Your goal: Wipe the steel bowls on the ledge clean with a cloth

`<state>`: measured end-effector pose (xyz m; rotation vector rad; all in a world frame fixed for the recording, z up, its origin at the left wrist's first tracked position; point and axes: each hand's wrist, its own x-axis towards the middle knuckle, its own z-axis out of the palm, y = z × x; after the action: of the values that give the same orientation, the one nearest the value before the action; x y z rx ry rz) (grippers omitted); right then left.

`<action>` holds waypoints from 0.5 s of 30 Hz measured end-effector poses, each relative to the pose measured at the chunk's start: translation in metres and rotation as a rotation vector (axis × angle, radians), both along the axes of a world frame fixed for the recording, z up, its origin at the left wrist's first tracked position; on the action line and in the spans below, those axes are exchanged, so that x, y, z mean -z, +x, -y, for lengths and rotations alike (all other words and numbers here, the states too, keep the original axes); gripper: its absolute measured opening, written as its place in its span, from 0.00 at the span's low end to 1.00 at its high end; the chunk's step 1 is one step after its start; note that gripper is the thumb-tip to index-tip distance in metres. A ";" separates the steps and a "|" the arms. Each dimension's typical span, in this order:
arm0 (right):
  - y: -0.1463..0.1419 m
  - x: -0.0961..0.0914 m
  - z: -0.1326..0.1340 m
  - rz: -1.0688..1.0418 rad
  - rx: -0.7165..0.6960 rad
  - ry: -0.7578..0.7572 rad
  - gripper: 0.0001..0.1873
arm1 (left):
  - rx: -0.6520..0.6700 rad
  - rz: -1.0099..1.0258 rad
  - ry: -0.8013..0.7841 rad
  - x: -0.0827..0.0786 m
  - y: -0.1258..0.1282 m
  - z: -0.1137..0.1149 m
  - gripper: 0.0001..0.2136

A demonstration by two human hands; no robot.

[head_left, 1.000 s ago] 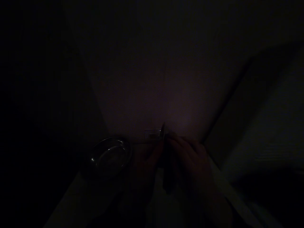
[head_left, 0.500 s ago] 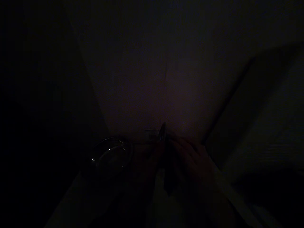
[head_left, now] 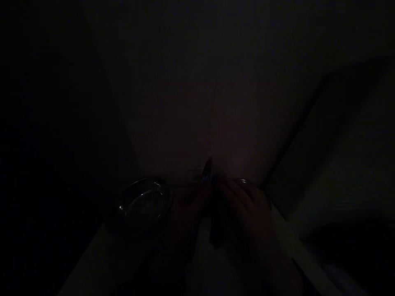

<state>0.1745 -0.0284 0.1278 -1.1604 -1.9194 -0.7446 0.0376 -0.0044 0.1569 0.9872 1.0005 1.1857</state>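
The picture is very dark. My left hand (head_left: 191, 205) is closed around the lower end of a thin, shiny, upright piece (head_left: 207, 169), whose kind I cannot make out. My right hand (head_left: 247, 205) presses from the other side, fingers bent over a dark, limp, cloth-like thing (head_left: 217, 230) that hangs down between the hands. To the left of my left hand stands a shiny round bowl (head_left: 142, 207), its rim catching the light. Behind my right hand shows the thin bright rim of another round dish (head_left: 242, 180), mostly hidden.
A pale table top (head_left: 89, 259) lies under the hands and narrows away from me. Its far edge meets a dim wall (head_left: 185, 123). On the wall side, behind the hands, is a small rectangular thing (head_left: 196, 174). A large slanted panel (head_left: 324, 135) rises at the right.
Both hands and the shiny piece have shifted slightly left. The dish rim behind my right hand now shows. The bowl at the left stays put.
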 end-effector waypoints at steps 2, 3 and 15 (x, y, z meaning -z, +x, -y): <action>-0.003 0.001 0.001 0.014 -0.028 0.006 0.17 | -0.029 0.014 -0.039 -0.003 0.000 -0.002 0.08; -0.005 0.001 0.001 0.022 -0.048 0.009 0.17 | -0.051 0.021 -0.061 -0.004 0.000 -0.003 0.08; -0.002 0.004 -0.003 0.037 -0.018 -0.039 0.19 | -0.036 0.042 -0.009 0.007 0.000 -0.005 0.12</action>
<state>0.1728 -0.0250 0.1236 -1.1592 -1.9805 -0.7273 0.0371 0.0006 0.1503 0.9375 0.9934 1.2259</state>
